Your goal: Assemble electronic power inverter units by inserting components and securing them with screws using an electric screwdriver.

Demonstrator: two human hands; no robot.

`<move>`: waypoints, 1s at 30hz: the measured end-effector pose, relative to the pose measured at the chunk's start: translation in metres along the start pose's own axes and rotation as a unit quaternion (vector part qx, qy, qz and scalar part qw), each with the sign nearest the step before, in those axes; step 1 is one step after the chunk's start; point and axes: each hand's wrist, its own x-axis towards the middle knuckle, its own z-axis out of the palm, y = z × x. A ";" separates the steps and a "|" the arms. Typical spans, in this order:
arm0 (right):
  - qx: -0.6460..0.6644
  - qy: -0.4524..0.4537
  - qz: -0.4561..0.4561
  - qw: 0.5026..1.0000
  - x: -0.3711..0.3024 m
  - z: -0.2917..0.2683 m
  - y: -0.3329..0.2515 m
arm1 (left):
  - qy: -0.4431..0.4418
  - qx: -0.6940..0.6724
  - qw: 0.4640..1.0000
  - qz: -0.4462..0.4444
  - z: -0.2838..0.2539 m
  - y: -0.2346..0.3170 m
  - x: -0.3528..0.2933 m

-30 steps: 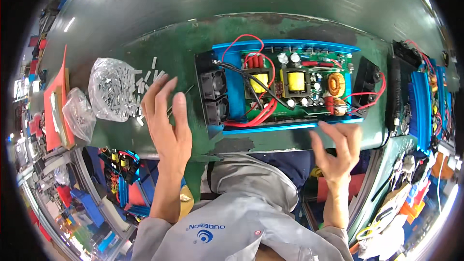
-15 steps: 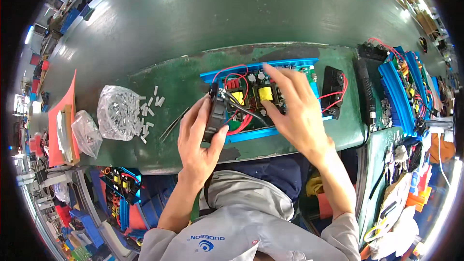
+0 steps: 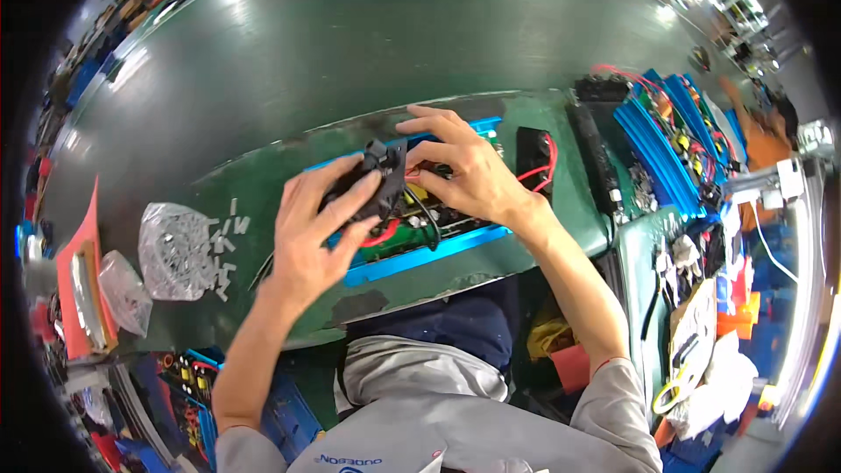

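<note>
My left hand [image 3: 314,223] grips a black plastic end panel [image 3: 378,197] with sockets on it, tilted up over the left end of a circuit assembly in a blue metal housing [image 3: 438,248]. A black cable [image 3: 428,215] loops from the panel over the board. Bent fingers of my right hand [image 3: 477,177] come together at the panel's right side, where a bit of red wire shows; what they pinch is partly hidden. Under the hands, a yellow-wrapped transformer [image 3: 415,196] and thick red wires [image 3: 383,235] are partly covered.
Right of the housing lies another black end panel [image 3: 531,153] with red wires. Blue-housed assemblies [image 3: 659,158] stand farther right. On the left are a clear bag of small pale tubes [image 3: 175,250], several loose tubes [image 3: 224,263], another clear bag [image 3: 125,292] and an orange sheet [image 3: 77,271].
My right hand has moved left from above the board to the end panel, and its fingers have drawn in. The left hand has tilted the panel. The whole view has shifted.
</note>
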 end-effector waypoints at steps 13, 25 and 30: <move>-0.132 0.166 0.058 0.976 -0.096 0.017 -0.052 | -0.110 0.151 0.966 0.180 0.044 -0.016 0.067; -0.120 0.142 0.002 0.983 -0.088 0.037 -0.040 | -0.008 0.018 0.989 -0.148 0.011 -0.034 -0.008; -0.103 0.087 -0.017 0.991 -0.088 0.026 -0.013 | -0.030 0.104 0.943 -0.313 -0.043 -0.054 -0.096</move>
